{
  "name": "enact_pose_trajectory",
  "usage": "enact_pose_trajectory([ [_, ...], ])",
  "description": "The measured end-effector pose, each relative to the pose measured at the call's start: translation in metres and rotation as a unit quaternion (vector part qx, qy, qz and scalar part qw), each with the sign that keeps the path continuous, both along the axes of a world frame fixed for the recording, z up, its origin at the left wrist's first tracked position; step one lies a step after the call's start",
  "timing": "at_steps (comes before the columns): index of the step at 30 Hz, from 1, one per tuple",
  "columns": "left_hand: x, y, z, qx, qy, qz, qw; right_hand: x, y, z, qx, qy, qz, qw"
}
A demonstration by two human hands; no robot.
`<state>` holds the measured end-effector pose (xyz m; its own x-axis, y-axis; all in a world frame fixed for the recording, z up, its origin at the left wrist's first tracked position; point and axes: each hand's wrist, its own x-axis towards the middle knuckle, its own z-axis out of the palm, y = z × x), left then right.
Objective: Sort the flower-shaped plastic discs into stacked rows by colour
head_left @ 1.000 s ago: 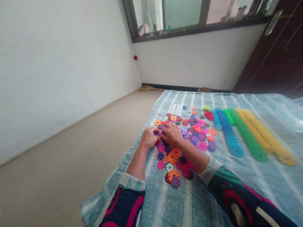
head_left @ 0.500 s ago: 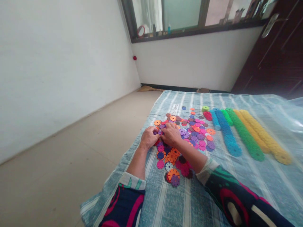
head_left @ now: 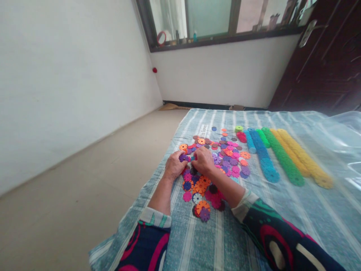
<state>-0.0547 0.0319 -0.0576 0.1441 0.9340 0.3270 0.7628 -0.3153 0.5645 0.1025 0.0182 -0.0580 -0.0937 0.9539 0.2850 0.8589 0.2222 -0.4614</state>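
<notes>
Many flat notched discs in orange, purple, pink, red and dark colours form a loose pile (head_left: 201, 184) on the striped blue-green cloth (head_left: 180, 233). At the pile's left edge, my left hand (head_left: 175, 165) has its fingers closed on a purple disc (head_left: 183, 158). My right hand (head_left: 203, 161) is close beside it, fingertips pinched at a small blue-green piece (head_left: 193, 159). To the right lie rows of stacked discs: a blue row (head_left: 265, 158), a green row (head_left: 284, 160) and yellow rows (head_left: 310, 162). A short red stack (head_left: 241, 136) is near their far end.
A clear plastic container (head_left: 341, 131) stands at the right of the cloth. Beyond the cloth are a white wall (head_left: 211, 75), a window ledge with small items and a dark red door (head_left: 318, 71). A broom (head_left: 172, 107) lies on the floor.
My hands have parted slightly, and a purple disc and a blue-green piece now show at the fingertips. The view has shifted a little, bringing more of the clear container into sight.
</notes>
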Motion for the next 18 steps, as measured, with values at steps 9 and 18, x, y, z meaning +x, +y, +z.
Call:
enact_pose_trajectory([
  [9,-0.003,0.008,0.005,0.033,0.026,-0.06,0.997,0.001,0.0,0.011,0.029,0.089,0.01,0.996],
  [18,-0.005,0.015,0.003,0.041,0.035,-0.05,0.997,0.074,-0.005,0.019,0.086,0.204,-0.029,0.975],
])
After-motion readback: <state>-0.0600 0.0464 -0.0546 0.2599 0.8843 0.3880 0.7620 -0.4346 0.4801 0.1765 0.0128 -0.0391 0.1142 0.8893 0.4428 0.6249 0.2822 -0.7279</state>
